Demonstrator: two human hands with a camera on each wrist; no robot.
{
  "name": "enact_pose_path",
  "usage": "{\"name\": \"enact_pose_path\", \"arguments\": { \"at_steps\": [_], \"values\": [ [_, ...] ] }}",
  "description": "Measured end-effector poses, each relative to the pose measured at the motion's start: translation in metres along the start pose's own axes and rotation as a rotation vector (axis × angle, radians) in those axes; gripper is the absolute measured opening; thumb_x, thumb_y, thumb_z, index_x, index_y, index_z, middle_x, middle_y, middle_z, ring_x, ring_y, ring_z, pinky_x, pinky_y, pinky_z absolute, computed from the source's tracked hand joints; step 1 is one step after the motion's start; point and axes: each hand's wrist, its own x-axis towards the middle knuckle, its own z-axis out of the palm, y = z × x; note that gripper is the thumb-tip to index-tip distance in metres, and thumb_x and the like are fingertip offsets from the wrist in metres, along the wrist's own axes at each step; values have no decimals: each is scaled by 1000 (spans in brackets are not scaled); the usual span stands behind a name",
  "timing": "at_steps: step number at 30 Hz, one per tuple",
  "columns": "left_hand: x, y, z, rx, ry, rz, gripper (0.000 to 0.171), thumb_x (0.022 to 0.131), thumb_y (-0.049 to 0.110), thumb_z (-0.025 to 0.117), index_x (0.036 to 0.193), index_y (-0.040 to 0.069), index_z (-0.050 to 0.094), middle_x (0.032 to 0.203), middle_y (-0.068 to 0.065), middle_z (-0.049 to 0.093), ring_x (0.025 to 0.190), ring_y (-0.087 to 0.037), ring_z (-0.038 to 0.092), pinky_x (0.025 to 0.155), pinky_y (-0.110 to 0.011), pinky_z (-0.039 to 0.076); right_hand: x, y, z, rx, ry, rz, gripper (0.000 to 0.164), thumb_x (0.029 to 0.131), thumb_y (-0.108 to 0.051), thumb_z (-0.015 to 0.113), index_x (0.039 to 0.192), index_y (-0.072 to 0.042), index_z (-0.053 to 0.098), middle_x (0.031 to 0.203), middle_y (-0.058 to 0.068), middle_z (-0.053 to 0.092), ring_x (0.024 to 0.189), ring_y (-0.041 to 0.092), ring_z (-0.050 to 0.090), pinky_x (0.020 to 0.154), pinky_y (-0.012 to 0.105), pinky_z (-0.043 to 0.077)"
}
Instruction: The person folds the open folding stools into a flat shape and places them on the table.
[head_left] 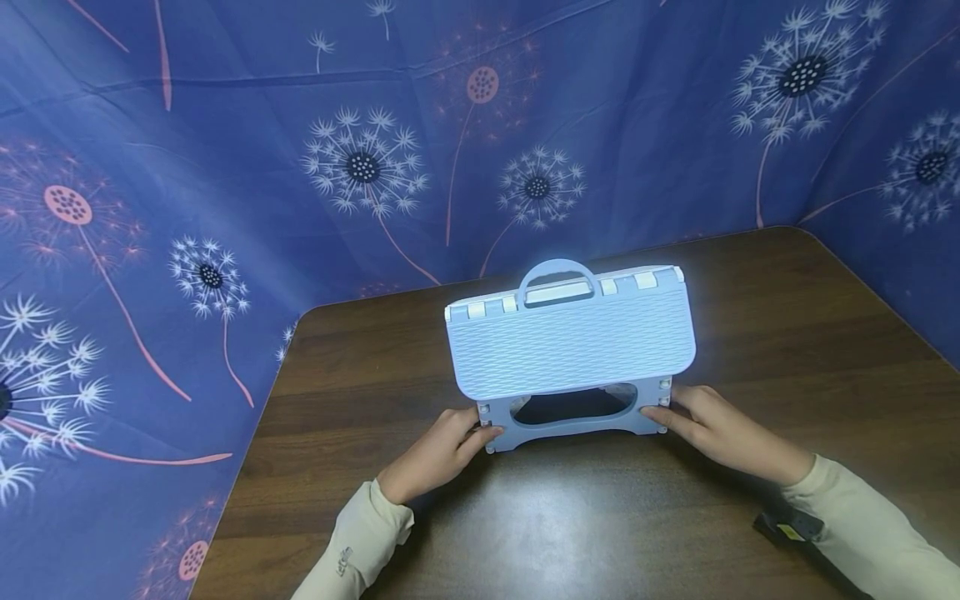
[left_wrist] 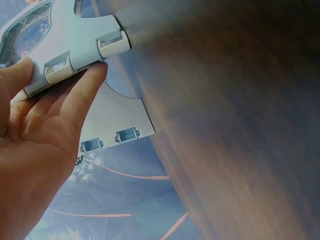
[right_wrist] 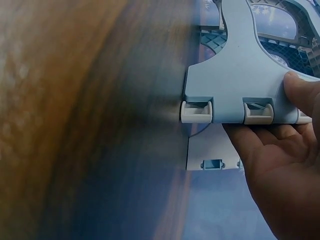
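A light blue folding step stool (head_left: 570, 342) with white hinge pieces stands on the brown table, its ridged top sloping down towards me. An arched carry handle (head_left: 558, 265) sticks up at the top's far edge. My left hand (head_left: 442, 450) grips the left edge of the near leg panel (left_wrist: 55, 40), thumb on the front face and fingers behind. On the right edge of that panel, my right hand (head_left: 720, 429) pinches in the same way. Behind it, both wrist views show the paler far leg panel (left_wrist: 117, 117), apart from the near one at the bottom.
The wooden table (head_left: 360, 375) reaches back to a blue cloth (head_left: 450, 167) printed with dandelions, which hangs behind it and at both sides. A dark device (head_left: 787, 527) with a yellow label is at the right sleeve's cuff.
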Motion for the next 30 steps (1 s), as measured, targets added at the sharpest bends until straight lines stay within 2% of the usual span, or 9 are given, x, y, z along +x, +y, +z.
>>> {"name": "enact_pose_path", "arguments": {
  "at_steps": [13, 18, 25, 30],
  "values": [
    [-1, 2, 0, 3, 3, -5, 17, 106, 27, 50, 109, 12, 60, 66, 12, 35, 54, 1, 29, 52, -19, 32, -1, -1, -1, 6, 0, 3, 17, 96, 3, 61, 108, -9, 60, 69, -17, 43, 57, -1, 42, 48, 21, 41],
    [-2, 2, 0, -9, -2, -17, 19, 106, 26, 50, 115, 12, 60, 66, 12, 36, 54, 1, 30, 52, -19, 32, -2, -1, -1, 18, -7, 7, 18, 97, 3, 61, 110, -8, 59, 68, -13, 45, 57, -1, 43, 48, 21, 41],
    [-1, 2, 0, -8, -3, -7, 18, 106, 26, 50, 101, 11, 59, 65, 12, 34, 54, 1, 29, 52, -18, 31, -2, -1, 0, 26, -8, 8, 20, 97, 3, 61, 114, -7, 59, 71, -16, 44, 59, 0, 44, 49, 21, 42],
    [-1, 3, 0, -10, -6, -7, 19, 106, 26, 50, 97, 11, 58, 65, 11, 34, 54, 1, 28, 52, -18, 31, -2, -3, -1, 28, -7, 13, 19, 97, 2, 60, 114, -6, 60, 72, -15, 44, 59, 1, 45, 50, 22, 43]
  ]
}}
